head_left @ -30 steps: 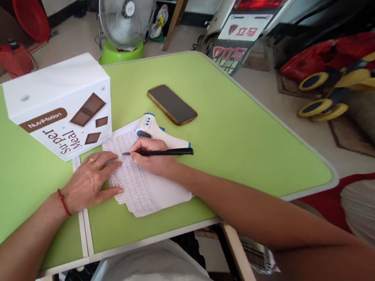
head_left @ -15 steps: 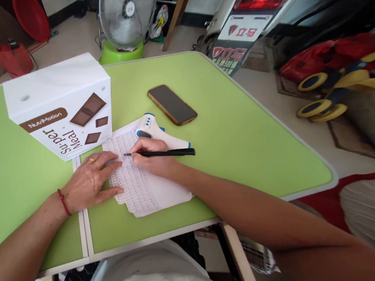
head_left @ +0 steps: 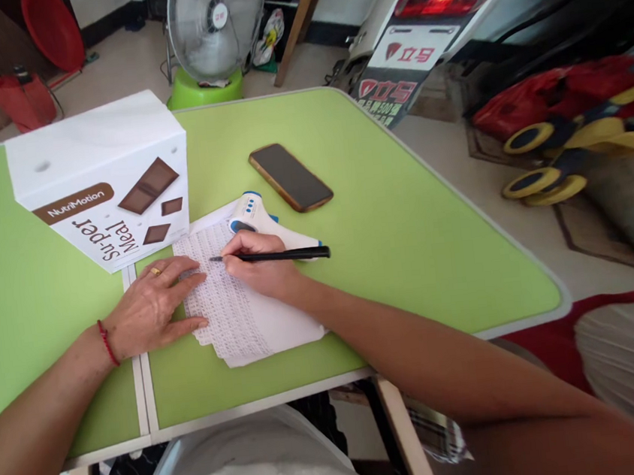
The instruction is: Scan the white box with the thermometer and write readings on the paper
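My right hand [head_left: 260, 262] is closed around a black pen [head_left: 296, 254], its tip over the paper. Under it lies a stack of paper sheets [head_left: 235, 322] covered in dense rows of handwriting, blank toward the right. My left hand [head_left: 157, 300] rests flat with fingers spread, fingertips on the left edge of the sheets; it wears a ring and a red bracelet. A white and blue infrared thermometer [head_left: 258, 217] lies at the top of the paper, partly hidden behind my right hand.
All this lies on a green folding table [head_left: 421, 257]. A white NutriMotion box [head_left: 101, 177] stands behind my left hand, and a smartphone [head_left: 291, 177] lies behind the thermometer. Beyond the table are a fan [head_left: 215, 21] on a green stool and a scooter [head_left: 415, 38].
Almost nothing differs. The pen in my right hand has shifted very slightly over the paper; my left hand stays where it was.
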`<state>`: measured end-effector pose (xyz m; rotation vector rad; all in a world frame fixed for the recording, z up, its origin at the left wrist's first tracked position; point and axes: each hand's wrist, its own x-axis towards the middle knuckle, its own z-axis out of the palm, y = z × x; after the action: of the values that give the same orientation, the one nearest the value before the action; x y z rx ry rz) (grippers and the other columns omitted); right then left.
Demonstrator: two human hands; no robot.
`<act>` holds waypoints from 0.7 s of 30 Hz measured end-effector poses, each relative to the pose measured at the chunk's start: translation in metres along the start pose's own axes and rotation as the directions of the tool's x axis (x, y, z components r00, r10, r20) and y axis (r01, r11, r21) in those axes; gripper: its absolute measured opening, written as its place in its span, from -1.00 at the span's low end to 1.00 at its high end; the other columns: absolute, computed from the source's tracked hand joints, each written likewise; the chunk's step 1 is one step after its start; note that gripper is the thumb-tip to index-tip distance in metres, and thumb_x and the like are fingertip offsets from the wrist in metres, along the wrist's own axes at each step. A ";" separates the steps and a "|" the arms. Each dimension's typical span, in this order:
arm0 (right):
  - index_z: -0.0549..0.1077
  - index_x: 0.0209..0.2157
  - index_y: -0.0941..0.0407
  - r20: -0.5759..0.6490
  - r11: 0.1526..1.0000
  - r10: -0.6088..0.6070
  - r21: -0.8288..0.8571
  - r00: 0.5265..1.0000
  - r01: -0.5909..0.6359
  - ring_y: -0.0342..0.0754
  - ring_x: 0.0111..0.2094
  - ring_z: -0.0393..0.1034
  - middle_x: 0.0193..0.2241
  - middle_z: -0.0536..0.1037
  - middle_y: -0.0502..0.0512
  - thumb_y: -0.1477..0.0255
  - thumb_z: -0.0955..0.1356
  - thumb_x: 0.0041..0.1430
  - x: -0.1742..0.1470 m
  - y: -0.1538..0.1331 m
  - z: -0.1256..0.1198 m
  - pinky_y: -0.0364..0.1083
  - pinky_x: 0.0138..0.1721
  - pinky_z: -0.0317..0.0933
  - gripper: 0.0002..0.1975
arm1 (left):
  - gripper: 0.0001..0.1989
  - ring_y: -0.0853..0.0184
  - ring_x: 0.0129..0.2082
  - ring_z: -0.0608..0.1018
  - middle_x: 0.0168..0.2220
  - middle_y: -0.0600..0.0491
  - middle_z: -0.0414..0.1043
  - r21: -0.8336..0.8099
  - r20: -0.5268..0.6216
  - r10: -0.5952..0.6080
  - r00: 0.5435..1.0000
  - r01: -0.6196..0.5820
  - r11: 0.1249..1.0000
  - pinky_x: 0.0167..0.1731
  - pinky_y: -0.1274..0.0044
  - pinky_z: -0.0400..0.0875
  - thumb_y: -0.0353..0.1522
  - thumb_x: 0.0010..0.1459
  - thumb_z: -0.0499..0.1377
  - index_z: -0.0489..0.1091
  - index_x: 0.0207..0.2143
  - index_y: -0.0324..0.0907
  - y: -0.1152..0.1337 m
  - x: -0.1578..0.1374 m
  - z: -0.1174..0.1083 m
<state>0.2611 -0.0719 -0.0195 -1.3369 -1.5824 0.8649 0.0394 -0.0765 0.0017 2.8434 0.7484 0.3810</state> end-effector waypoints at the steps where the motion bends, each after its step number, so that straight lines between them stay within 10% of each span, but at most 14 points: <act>1: 0.37 -0.57 0.09 -0.011 1.000 -0.002 0.005 1.000 0.002 -0.18 -0.57 0.24 -0.62 0.43 -0.07 0.50 0.32 -0.10 0.000 0.000 0.000 -0.14 -0.49 0.20 -0.95 | -0.43 -0.02 0.13 0.36 0.11 -0.29 0.30 0.000 -0.001 0.003 1.000 -0.003 1.000 0.11 0.14 0.30 -0.06 0.27 0.08 0.31 0.10 -0.36 0.000 0.000 0.000; 10: 0.34 -0.60 0.09 -0.001 1.000 -0.002 0.002 1.000 0.002 -0.20 -0.60 0.21 -0.65 0.39 -0.09 0.51 0.32 -0.13 -0.001 0.001 0.000 -0.16 -0.54 0.16 -0.94 | -0.43 -0.01 0.13 0.36 0.11 -0.28 0.30 -0.003 0.000 0.001 1.000 -0.001 1.000 0.10 0.15 0.31 -0.06 0.27 0.08 0.31 0.10 -0.35 0.001 0.000 -0.001; 15: 0.40 -0.44 0.07 -0.155 0.978 -0.195 -0.105 0.968 0.180 -0.16 -0.53 0.29 -0.54 0.45 -0.05 0.46 0.28 0.04 -0.002 0.007 -0.003 -0.13 -0.43 0.25 -0.94 | -0.45 -0.01 0.13 0.36 0.11 -0.28 0.30 -0.015 -0.014 0.012 1.000 -0.012 1.000 0.10 0.13 0.31 -0.07 0.27 0.10 0.31 0.09 -0.33 -0.001 0.000 0.001; 21: 0.47 -0.23 0.06 0.180 0.776 -0.498 -0.343 0.848 0.529 -0.03 -0.22 0.40 -0.28 0.51 0.16 0.48 0.20 0.27 0.002 0.002 -0.025 -0.01 -0.14 0.31 -0.78 | -0.63 0.07 0.06 0.42 0.02 -0.18 0.35 0.009 -0.184 0.049 0.982 -0.048 0.999 0.01 0.22 0.43 -0.19 0.30 0.11 0.30 0.04 -0.21 0.003 0.000 -0.006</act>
<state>0.2843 -0.0697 -0.0110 -1.0308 -2.1232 0.2738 0.0395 -0.0786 0.0077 2.8632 0.7133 0.6574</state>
